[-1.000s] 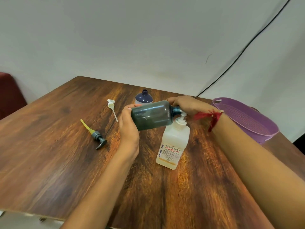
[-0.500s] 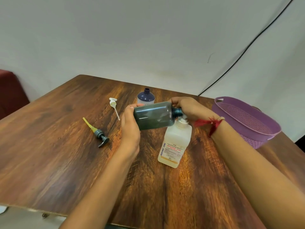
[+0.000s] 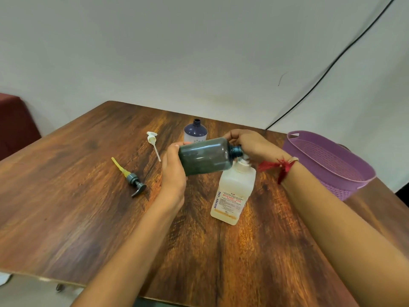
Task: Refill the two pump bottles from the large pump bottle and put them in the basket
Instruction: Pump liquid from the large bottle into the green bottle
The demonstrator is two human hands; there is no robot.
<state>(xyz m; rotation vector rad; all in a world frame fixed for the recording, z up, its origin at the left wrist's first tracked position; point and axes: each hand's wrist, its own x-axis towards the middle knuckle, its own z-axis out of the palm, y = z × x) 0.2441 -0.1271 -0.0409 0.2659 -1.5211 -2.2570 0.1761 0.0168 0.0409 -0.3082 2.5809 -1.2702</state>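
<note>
My left hand [image 3: 173, 171] grips the base of a dark green bottle [image 3: 204, 155], held on its side with its open neck pointing right. The neck meets the white pump head of the large translucent pump bottle [image 3: 233, 191], which stands on the table. My right hand [image 3: 249, 144] rests on that pump head, which it mostly hides. A second small bottle [image 3: 195, 131], dark blue with no cap, stands upright behind the green one. A purple basket [image 3: 327, 165] sits at the right.
Two loose pump tops lie on the wooden table [image 3: 77, 196]: a white one [image 3: 152, 142] and a dark grey one with a yellow tube [image 3: 130, 178]. A black cable [image 3: 332, 63] runs down the wall. A dark red seat [image 3: 13, 122] stands at the far left.
The hands, green bottle and large bottle keep the same pose. Only the view has shifted slightly.
</note>
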